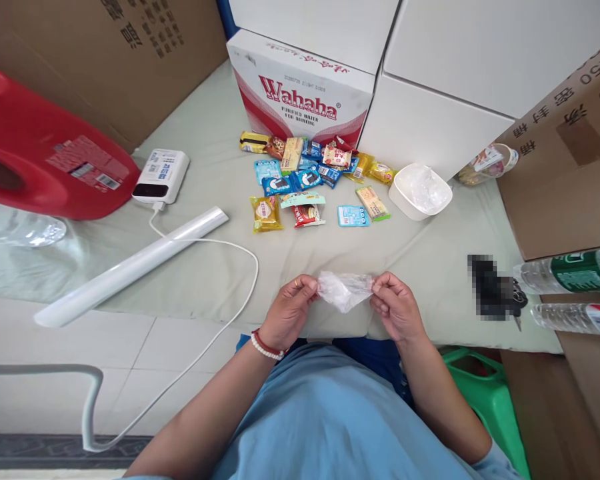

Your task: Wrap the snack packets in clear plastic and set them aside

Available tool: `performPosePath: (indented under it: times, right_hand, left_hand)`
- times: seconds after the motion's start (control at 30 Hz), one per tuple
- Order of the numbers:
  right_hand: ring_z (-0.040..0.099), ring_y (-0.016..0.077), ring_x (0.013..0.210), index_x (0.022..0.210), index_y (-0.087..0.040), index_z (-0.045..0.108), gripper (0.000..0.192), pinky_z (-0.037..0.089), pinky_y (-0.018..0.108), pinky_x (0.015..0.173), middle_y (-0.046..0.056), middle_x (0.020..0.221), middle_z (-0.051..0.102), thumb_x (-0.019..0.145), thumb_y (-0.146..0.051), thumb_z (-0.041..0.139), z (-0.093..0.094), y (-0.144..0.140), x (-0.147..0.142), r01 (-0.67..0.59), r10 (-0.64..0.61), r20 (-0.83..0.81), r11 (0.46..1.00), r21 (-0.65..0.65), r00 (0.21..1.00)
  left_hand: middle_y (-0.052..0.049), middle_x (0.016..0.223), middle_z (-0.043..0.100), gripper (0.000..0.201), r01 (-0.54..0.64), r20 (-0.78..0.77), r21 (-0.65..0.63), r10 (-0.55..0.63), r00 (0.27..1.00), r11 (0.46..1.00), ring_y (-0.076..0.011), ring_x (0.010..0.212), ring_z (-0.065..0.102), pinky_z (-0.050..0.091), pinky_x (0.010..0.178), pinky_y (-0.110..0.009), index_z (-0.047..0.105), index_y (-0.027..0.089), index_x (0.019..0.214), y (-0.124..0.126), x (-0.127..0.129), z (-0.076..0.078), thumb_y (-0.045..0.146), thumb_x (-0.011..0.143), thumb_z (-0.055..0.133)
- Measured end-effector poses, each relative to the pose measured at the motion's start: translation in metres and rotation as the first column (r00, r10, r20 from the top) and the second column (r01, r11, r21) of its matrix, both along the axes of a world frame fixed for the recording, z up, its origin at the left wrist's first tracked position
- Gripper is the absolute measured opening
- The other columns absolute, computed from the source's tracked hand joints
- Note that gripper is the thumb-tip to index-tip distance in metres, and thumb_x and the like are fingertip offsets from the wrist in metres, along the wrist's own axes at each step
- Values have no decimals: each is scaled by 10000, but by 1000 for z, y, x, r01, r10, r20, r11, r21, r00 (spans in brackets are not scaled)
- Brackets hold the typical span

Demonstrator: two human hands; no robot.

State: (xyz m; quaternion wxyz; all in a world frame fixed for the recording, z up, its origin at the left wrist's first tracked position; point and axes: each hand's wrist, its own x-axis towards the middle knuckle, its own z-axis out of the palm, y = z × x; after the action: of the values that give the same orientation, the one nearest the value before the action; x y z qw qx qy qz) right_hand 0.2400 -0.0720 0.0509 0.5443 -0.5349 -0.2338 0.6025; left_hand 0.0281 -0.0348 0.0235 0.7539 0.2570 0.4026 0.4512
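Between my two hands a clear plastic bag [345, 291] is stretched, crumpled in its middle. My left hand [293, 307] pinches its left end between thumb and fingers. The right end is pinched by my right hand [396, 303]. Beyond the bag lie a yellow snack packet [267, 214], a red packet [307, 215] under a pale green strip, a light blue packet [353, 216] and a cream-and-green packet [373, 203]. A white bowl [404, 193] with crumpled clear plastic in it stands farther back on the right.
Several more snack packets [305, 160] lie before a Wahaha carton [305, 93]. On the left are a white power bank [161, 175] with a cable, a white tube [135, 267] and a red jug [50, 153]. Bottles [575, 272] lie at the right edge, near a pixelated dark item [493, 290].
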Motion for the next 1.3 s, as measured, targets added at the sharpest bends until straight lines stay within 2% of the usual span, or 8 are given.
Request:
performPosePath:
  times: [0.13, 0.3, 0.47, 0.73, 1.0, 1.17, 1.23, 1.3]
  right_hand:
    - [225, 37, 439, 814, -223, 567, 342, 189, 193, 434, -96, 593, 452, 716, -376, 856, -2, -6, 7, -80, 75, -107, 996, -45, 991]
    - [334, 72, 484, 1230, -243, 626, 657, 267, 240, 479, 39, 903, 738, 783, -707, 750, -2, -7, 8, -292, 291, -37, 956, -28, 956]
    - [546, 129, 706, 955, -203, 736, 441, 414, 256, 673, 6, 792, 676, 696, -515, 910, 0, -1, -4, -473, 477, 132, 879, -59, 869]
    - [320, 95, 571, 821, -203, 690, 367, 244, 244, 535, -49, 637, 484, 735, -508, 876, -5, 1, 2, -204, 211, 208, 977, -59, 955]
    - [479, 131, 699, 828, -221, 701, 296, 398, 267, 658, 14, 861, 641, 771, -470, 852, 7, 5, 6, -125, 96, 245, 986, 107, 965]
    - [522, 135, 679, 842, -234, 676, 244, 415, 279, 640, 54, 996, 719, 834, -441, 803, 13, -1, 8, -37, -21, 333, 985, 168, 943]
    - [630, 190, 836, 861, -249, 685, 180, 455, 301, 696, 74, 1063, 729, 884, -412, 759, 15, -6, 3, -49, -66, 435, 968, 246, 898]
    - [667, 236, 978, 884, -262, 704, 111, 482, 327, 741, 91, 1143, 733, 923, -365, 714, 18, -12, -7, -156, -41, 559, 941, 300, 828]
  left_hand:
    - [27, 801, 606, 443, -64, 141, -55, 71, 987, 996, -124, 803, 566, 477, 811, -272, 567, 201, 750, 2, -2, 2, 502, 728, 893]
    - [47, 715, 513, 448, -16, -36, 85, 19, 999, 996, -113, 685, 461, 415, 687, -249, 550, 215, 799, -5, 3, -2, 599, 829, 778]
    - [43, 718, 500, 415, 34, -290, 219, 32, 957, 975, -119, 662, 420, 369, 642, -258, 570, 219, 835, -10, 3, -8, 613, 918, 668]
    - [65, 665, 533, 397, -115, -284, 202, 171, 943, 973, -106, 505, 463, 374, 485, -249, 509, 251, 883, -8, -3, -10, 628, 944, 620]
    - [62, 645, 523, 426, -166, -389, 200, 234, 891, 966, -104, 536, 464, 382, 526, -244, 522, 236, 844, 5, -4, -10, 636, 904, 654]
    - [15, 857, 597, 317, -186, -539, 314, 336, 772, 931, -124, 739, 537, 439, 696, -250, 592, 219, 933, -1, -14, -6, 452, 836, 782]
    - [12, 819, 590, 310, -96, -506, 309, 249, 826, 946, -126, 715, 534, 444, 693, -259, 600, 214, 891, -8, -12, 4, 483, 868, 751]
    - [-10, 816, 618, 372, 84, -383, 258, 22, 924, 962, -142, 732, 570, 477, 702, -277, 615, 204, 874, -14, -6, 16, 568, 906, 686]
